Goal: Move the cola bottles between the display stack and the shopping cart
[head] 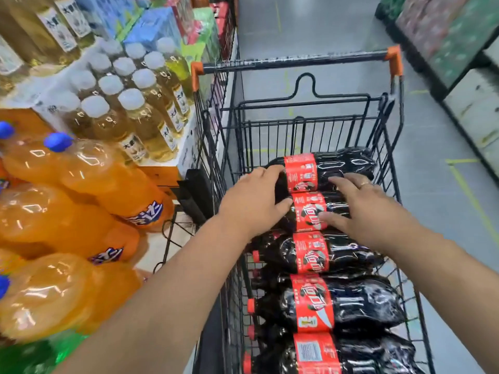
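Observation:
Several dark cola bottles with red labels lie on their sides in a row in the black wire shopping cart (297, 62). Both my hands are on the second cola bottle (310, 211) from the far end. My left hand (253, 201) grips its neck end, fingers over the top and thumb on the near side. My right hand (361, 206) grips its body to the right of the label. The farthest bottle (324, 166) lies just beyond my fingers. Three more (313, 252) lie nearer to me.
To the left of the cart stand stacked orange soda bottles (108, 179) with blue caps and shrink-wrapped yellow drink bottles (145, 117) with white caps. Pallets of boxed goods (459, 36) line the right side. Grey aisle floor (310, 22) runs ahead of the cart.

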Available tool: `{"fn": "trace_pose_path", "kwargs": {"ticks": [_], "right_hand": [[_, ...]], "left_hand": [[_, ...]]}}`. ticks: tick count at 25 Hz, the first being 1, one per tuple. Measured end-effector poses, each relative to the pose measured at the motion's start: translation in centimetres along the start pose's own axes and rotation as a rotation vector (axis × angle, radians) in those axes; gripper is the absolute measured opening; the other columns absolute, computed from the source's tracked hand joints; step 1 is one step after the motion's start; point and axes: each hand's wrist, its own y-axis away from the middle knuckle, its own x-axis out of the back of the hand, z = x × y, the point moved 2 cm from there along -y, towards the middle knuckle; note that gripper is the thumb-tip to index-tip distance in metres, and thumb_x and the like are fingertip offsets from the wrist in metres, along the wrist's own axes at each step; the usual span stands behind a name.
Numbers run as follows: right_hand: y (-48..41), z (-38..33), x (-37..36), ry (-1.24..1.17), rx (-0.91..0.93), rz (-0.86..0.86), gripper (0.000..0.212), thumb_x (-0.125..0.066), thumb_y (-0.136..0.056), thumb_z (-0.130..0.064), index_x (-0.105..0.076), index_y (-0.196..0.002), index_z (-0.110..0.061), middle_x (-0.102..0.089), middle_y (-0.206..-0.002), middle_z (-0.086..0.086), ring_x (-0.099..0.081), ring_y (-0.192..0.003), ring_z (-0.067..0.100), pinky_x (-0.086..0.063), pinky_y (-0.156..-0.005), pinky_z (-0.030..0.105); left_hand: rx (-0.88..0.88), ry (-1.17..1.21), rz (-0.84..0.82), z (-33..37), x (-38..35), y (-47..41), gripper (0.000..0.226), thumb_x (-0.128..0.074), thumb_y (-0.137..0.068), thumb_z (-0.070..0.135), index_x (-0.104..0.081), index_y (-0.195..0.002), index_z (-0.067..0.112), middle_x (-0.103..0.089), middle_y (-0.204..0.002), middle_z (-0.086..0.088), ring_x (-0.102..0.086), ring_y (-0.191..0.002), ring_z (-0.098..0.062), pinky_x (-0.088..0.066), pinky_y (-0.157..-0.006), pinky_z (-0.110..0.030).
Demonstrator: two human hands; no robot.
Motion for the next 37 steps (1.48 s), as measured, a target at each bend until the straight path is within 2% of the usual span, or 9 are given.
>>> {"fn": "trace_pose_path", "kwargs": {"ticks": [8, 14, 20, 23, 26, 29, 32, 35, 37], "right_hand": [[-10.4, 4.4, -4.2, 0.184, 0.111, 0.016, 0.092, -0.045, -0.078, -0.077, -0.018, -0.152, -0.030, -0.025, -0.158, 0.009, -0.033, -0.141, 0.033, -0.033, -0.113, 0.046], [-17.3, 6.0, -4.3, 0.357, 0.224, 0.000, 0.120, -0.047, -0.054, -0.094, -0.012, -0.152, -0.035, -0.030, -0.157, 0.007, -0.033, -0.142, 0.029, -0.019, -0.117, 0.048], [-21.2, 6.4, -4.1, 0.474, 0.261, -0.066, 0.135, -0.049, -0.032, -0.102, -0.009, -0.145, -0.040, -0.055, -0.127, 0.001, -0.060, -0.112, 0.029, -0.051, -0.091, 0.045], [-21.8, 6.3, -4.5, 0.474, 0.272, -0.048, 0.137, -0.042, -0.024, -0.105, -0.011, -0.141, -0.041, -0.060, -0.117, -0.002, -0.063, -0.102, 0.028, -0.055, -0.079, 0.043], [-22.1, 6.6, -5.0, 0.510, 0.292, 0.013, 0.134, -0.037, -0.024, -0.107, -0.013, -0.139, -0.041, -0.062, -0.111, -0.003, -0.065, -0.097, 0.028, -0.055, -0.074, 0.040], [-22.5, 6.9, -5.4, 0.517, 0.315, 0.062, 0.135, -0.029, -0.023, -0.109, -0.016, -0.138, -0.040, -0.063, -0.108, -0.003, -0.066, -0.093, 0.028, -0.056, -0.072, 0.041], [-22.8, 7.1, -5.7, 0.505, 0.317, 0.089, 0.134, -0.024, -0.021, -0.110, -0.019, -0.135, -0.040, -0.065, -0.103, -0.003, -0.067, -0.088, 0.029, -0.056, -0.070, 0.043], [-22.9, 6.8, -5.6, 0.494, 0.315, 0.077, 0.134, -0.022, -0.019, -0.110, -0.020, -0.134, -0.041, -0.065, -0.102, -0.002, -0.067, -0.088, 0.029, -0.056, -0.072, 0.045], [-22.7, 6.3, -5.2, 0.498, 0.294, 0.047, 0.132, -0.026, -0.018, -0.109, -0.021, -0.132, -0.042, -0.064, -0.101, -0.004, -0.066, -0.089, 0.027, -0.056, -0.073, 0.044]], "left_hand": [[-0.003, -0.019, 0.067, -2.9, -6.4, -7.6, 0.074, -0.054, -0.098, 0.055, -0.026, -0.158, 0.022, -0.043, -0.151, -0.006, -0.040, -0.141, -0.028, -0.036, -0.117, -0.043], [0.043, -0.047, 0.030, -4.2, -10.0, -14.3, 0.088, -0.053, -0.092, 0.071, -0.020, -0.160, 0.026, -0.038, -0.154, -0.006, -0.042, -0.140, -0.029, -0.039, -0.111, -0.046], [0.124, 0.049, 0.132, -6.3, -12.7, -15.8, 0.095, -0.053, -0.078, 0.084, -0.025, -0.155, 0.038, -0.051, -0.138, -0.006, -0.054, -0.127, -0.029, -0.043, -0.109, -0.047], [0.164, 0.119, 0.261, -6.6, -14.2, -15.5, 0.100, -0.045, -0.068, 0.093, -0.037, -0.150, 0.037, -0.053, -0.143, 0.003, -0.048, -0.136, -0.022, -0.016, -0.124, -0.055], [0.332, 0.404, 0.516, -6.0, -16.2, -15.0, 0.086, -0.034, -0.071, 0.086, -0.053, -0.137, 0.035, -0.048, -0.146, 0.006, -0.033, -0.144, -0.020, -0.006, -0.124, -0.052], [0.458, 0.666, 0.542, -6.0, -16.9, -14.9, 0.073, -0.054, -0.074, 0.079, -0.058, -0.129, 0.032, -0.021, -0.160, 0.003, -0.010, -0.148, -0.016, -0.012, -0.113, -0.027], [0.566, 0.918, 0.531, -5.6, -16.4, -15.1, 0.075, -0.076, -0.079, 0.057, -0.044, -0.140, 0.028, -0.012, -0.157, 0.006, -0.031, -0.132, -0.012, -0.031, -0.100, -0.017], [0.752, 1.213, 0.625, -5.8, -16.0, -15.5, 0.101, -0.087, -0.071, 0.055, -0.025, -0.148, 0.035, -0.028, -0.148, 0.002, -0.051, -0.111, -0.012, -0.047, -0.098, -0.034], [0.874, 1.539, 0.631, -6.0, -16.2, -15.8, 0.101, -0.091, -0.069, 0.048, -0.024, -0.145, 0.042, -0.051, -0.137, -0.005, -0.067, -0.105, -0.023, -0.058, -0.091, -0.048]]}}
